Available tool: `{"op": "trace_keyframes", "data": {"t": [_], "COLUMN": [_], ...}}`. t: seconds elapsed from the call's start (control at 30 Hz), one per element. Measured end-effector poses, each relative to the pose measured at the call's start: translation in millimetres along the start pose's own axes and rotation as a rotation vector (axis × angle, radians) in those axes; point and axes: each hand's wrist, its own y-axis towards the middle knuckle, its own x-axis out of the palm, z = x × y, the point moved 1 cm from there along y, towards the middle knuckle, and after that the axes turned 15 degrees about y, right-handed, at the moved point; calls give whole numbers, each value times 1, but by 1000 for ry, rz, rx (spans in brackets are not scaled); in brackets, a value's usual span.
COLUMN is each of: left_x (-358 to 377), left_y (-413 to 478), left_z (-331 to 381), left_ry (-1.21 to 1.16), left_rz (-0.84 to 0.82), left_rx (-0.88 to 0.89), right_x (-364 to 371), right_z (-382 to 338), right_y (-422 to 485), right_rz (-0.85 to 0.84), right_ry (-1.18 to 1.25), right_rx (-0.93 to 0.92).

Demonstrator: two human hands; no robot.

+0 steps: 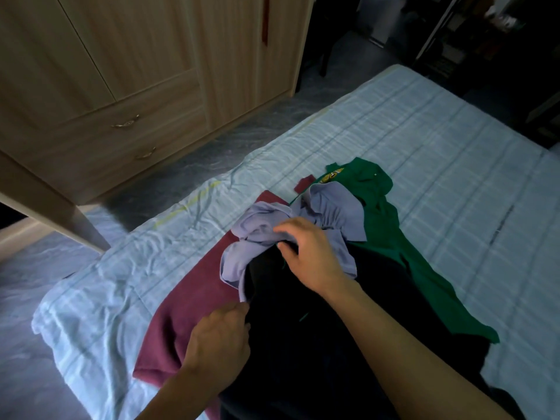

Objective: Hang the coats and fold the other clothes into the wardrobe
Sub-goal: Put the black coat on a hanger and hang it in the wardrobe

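Clothes lie in a loose heap near the corner of a bed (424, 140) with a pale blue checked sheet. None is folded. At the bottom is a maroon garment (188, 301), spread flat. A green shirt (381, 225) lies to the right, a dark garment (318, 344) nearest the camera, and a crumpled lilac shirt (333, 207) on top.

The right hand (309, 256) is curled on the lilac shirt, bunching its cloth. The left hand (218, 341) is curled at the shirt's lower hem. Whether it pinches that hem or the dark cloth cannot be told.

The wooden wardrobe (136, 56) stands across the floor, its front doors closed. No clothes show in it and no hanger is in view. The task looks barely begun, with sorting under way and folding and putting away all left to do.
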Motion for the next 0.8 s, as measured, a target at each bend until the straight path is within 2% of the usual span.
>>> {"op": "trace_keyframes", "data": {"t": [0.23, 0.43, 0.5, 0.63, 0.8], "left_x": [-7, -7, -7, -7, -7], "left_y": [11, 18, 19, 19, 21], "left_z": [0, -5, -5, -5, -4], "left_ry": [-5, -108, -138, -161, -147], "left_rz": [19, 0, -6, -4, 10], "left_rx": [26, 59, 71, 66, 72], "right_x": [35, 46, 50, 57, 62], "right_z": [9, 14, 12, 10, 21], "right_y": [-39, -22, -14, -7, 7], "right_rz": [-141, -216, -198, -70, -141], "right_ry": [-73, -27, -48, -151, -207], "right_rx": [114, 228, 212, 50, 74]}}
